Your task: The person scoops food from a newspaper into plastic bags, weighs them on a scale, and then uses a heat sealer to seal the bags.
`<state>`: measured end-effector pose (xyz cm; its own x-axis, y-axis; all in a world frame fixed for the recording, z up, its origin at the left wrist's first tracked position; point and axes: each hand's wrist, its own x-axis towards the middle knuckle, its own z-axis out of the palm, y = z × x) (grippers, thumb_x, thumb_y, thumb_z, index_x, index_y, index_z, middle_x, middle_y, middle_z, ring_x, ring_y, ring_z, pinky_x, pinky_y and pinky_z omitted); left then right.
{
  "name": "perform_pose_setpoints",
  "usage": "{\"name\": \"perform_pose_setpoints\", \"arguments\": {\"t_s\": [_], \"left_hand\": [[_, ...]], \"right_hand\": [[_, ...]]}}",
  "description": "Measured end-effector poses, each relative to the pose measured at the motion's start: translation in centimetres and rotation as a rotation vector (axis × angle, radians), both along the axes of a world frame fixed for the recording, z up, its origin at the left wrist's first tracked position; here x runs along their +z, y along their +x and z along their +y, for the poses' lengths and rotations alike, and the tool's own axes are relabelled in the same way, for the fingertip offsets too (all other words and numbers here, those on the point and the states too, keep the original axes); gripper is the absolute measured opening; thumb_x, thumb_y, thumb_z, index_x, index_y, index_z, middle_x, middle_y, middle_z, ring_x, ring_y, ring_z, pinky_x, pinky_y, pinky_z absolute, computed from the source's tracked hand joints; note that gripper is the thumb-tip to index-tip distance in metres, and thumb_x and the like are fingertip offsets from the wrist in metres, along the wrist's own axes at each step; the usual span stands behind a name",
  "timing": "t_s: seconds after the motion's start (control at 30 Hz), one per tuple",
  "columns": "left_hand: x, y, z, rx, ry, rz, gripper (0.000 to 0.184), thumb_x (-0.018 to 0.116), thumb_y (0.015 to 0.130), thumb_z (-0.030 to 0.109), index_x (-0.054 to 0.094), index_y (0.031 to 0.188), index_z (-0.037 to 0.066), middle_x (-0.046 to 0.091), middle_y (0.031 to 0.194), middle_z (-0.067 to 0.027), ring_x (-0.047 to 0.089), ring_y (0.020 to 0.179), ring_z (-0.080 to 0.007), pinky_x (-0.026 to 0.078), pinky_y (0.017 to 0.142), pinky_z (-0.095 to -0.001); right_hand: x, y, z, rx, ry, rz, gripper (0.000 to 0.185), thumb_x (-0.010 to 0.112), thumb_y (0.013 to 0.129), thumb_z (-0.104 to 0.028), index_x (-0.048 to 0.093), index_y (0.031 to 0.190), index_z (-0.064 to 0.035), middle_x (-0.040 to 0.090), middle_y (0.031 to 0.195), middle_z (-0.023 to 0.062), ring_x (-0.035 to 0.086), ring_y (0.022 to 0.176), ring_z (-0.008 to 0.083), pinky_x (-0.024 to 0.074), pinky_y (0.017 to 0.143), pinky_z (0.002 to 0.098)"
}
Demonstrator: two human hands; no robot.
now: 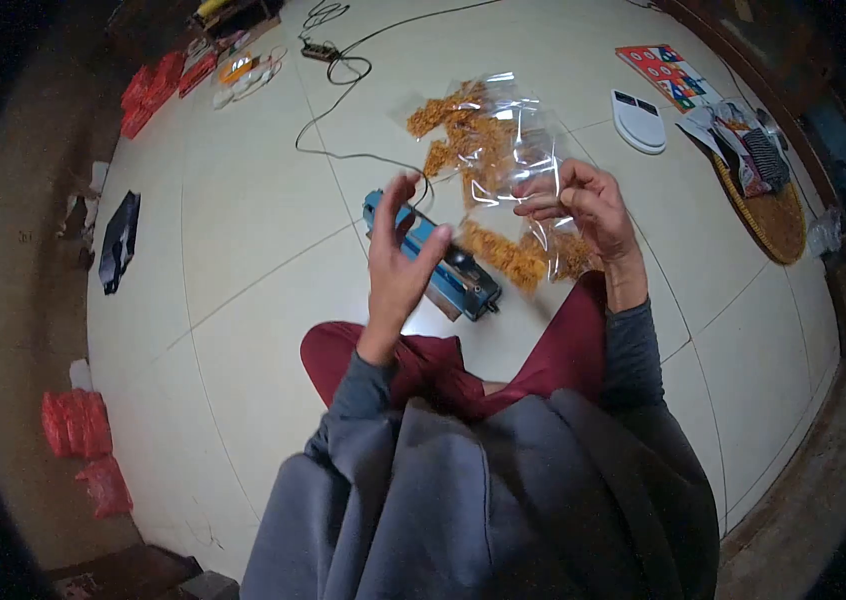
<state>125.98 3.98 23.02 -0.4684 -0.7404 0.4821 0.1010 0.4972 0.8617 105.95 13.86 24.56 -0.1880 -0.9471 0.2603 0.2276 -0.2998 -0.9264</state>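
Note:
My left hand point(401, 270) is raised over the blue heat sealer point(465, 287), its fingers and thumb spread with nothing between them. The sealer lies slantwise on the floor before my crossed legs. To its right, my right hand point(595, 212) has thumb and fingers pinched together at the clear upper part of a plastic bag of orange snack point(508, 252). The exact grip is partly hidden by the fingers and the shiny film. Beyond that hand lies a pile of similar clear snack bags point(483, 135), overlapping one another.
A black cable point(363, 156) runs from the sealer to a power strip point(319, 51). At the right are a white scale point(638, 122), a colourful box point(665, 75) and a woven tray point(788, 225) with packets. Red plastic packs point(77, 423) lie along the left.

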Motion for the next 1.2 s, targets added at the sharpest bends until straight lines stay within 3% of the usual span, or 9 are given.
{"name": "perform_pose_setpoints", "arguments": {"t_s": [0.13, 0.27, 0.4, 0.53, 0.8, 0.93, 0.97, 1.03, 1.2], "left_hand": [[-0.8, 1.2, -0.4, -0.756, 0.714, -0.079, 0.038, 0.054, 0.077, 0.014, 0.045, 0.108, -0.006, 0.053, 0.103, -0.0175, 0.056, 0.089, -0.0229, 0.042, 0.081, -0.0312], [-3.4, 1.9, 1.4, -0.531, 0.909, 0.070, 0.022, 0.052, 0.080, 0.012, 0.055, 0.094, -0.005, 0.061, 0.084, -0.0132, 0.058, 0.080, -0.0169, 0.046, 0.073, -0.0259], [-4.9, 2.5, 1.4, -0.336, 0.852, 0.024, 0.025, 0.052, 0.081, 0.017, 0.056, 0.092, -0.005, 0.061, 0.083, -0.0137, 0.059, 0.077, -0.0173, 0.047, 0.071, -0.0268], [-6.9, 3.1, 0.8, -0.331, 0.855, 0.003, 0.032, 0.051, 0.082, 0.021, 0.054, 0.093, -0.009, 0.061, 0.083, -0.0157, 0.059, 0.075, -0.0173, 0.048, 0.070, -0.0266], [-8.5, 4.4, 0.8, -0.450, 0.821, -0.335, 0.035, 0.047, 0.084, 0.022, 0.049, 0.103, -0.008, 0.059, 0.090, -0.0145, 0.058, 0.081, -0.0181, 0.048, 0.072, -0.0275], [-11.2, 4.1, 5.1, -0.385, 1.334, 0.420, 0.052, 0.048, 0.082, 0.034, 0.032, 0.119, 0.001, 0.050, 0.107, -0.0085, 0.048, 0.098, -0.0147, 0.046, 0.072, -0.0246], [-13.0, 3.8, 6.8, -0.332, 1.312, 0.432, 0.041, 0.044, 0.085, 0.028, 0.040, 0.114, 0.000, 0.052, 0.105, -0.0114, 0.051, 0.097, -0.0187, 0.044, 0.081, -0.0318], [-16.1, 3.3, 8.8, -0.188, 1.332, 0.165, 0.033, 0.051, 0.082, 0.020, 0.046, 0.107, 0.000, 0.056, 0.097, -0.0085, 0.055, 0.086, -0.0165, 0.046, 0.075, -0.0286], [-17.2, 2.8, 8.6, -0.081, 1.396, 0.215, 0.023, 0.054, 0.078, 0.011, 0.051, 0.098, -0.002, 0.059, 0.084, -0.0082, 0.058, 0.073, -0.0157, 0.048, 0.065, -0.0264]], "right_hand": [[0.3, 1.5, -0.6, 0.177, 0.033, 0.018, 0.018, 0.043, 0.076, -0.012, 0.046, 0.089, -0.0002, 0.056, 0.095, 0.0211, 0.060, 0.079, 0.0267, 0.0495, 0.066, 0.0282], [-2.5, 2.7, -0.2, 0.147, 0.052, -0.428, 0.030, 0.046, 0.082, -0.026, 0.045, 0.101, -0.0036, 0.052, 0.103, 0.0207, 0.059, 0.084, 0.0252, 0.0493, 0.066, 0.0264], [-7.2, 5.2, 1.0, 0.176, 0.173, -0.160, 0.055, 0.053, 0.078, -0.037, 0.040, 0.115, 0.0004, 0.050, 0.108, 0.0187, 0.056, 0.091, 0.0251, 0.0464, 0.071, 0.0260], [-8.1, 6.8, 1.9, 0.032, 0.404, -0.141, 0.037, 0.049, 0.083, -0.027, 0.049, 0.107, 0.0008, 0.059, 0.096, 0.0118, 0.056, 0.089, 0.0130, 0.0420, 0.060, 0.0152], [-9.5, 7.3, 4.1, 0.099, 0.533, -0.062, 0.034, 0.048, 0.083, -0.023, 0.048, 0.108, 0.0007, 0.058, 0.097, 0.0117, 0.055, 0.087, 0.0113, 0.0443, 0.064, 0.0178], [-13.3, 8.6, 5.7, -0.123, 0.378, -0.310, 0.033, 0.046, 0.085, -0.019, 0.044, 0.111, 0.0004, 0.054, 0.104, 0.0128, 0.054, 0.090, 0.0129, 0.0452, 0.069, 0.0221], [-14.1, 8.9, 6.0, -0.182, 0.408, -0.324, 0.035, 0.046, 0.084, -0.020, 0.043, 0.112, 0.0002, 0.054, 0.104, 0.0134, 0.054, 0.089, 0.0134, 0.0447, 0.071, 0.0232], [-15.6, 9.9, 6.8, -0.295, 0.477, -0.348, 0.038, 0.047, 0.084, -0.023, 0.042, 0.114, -0.0003, 0.053, 0.105, 0.0145, 0.054, 0.087, 0.0144, 0.0437, 0.074, 0.0254], [-17.6, 10.7, 7.2, -0.351, 0.608, -0.376, 0.043, 0.051, 0.082, -0.017, 0.036, 0.118, 0.0013, 0.053, 0.098, 0.0070, 0.052, 0.085, 0.0120, 0.0434, 0.069, 0.0230]]}}
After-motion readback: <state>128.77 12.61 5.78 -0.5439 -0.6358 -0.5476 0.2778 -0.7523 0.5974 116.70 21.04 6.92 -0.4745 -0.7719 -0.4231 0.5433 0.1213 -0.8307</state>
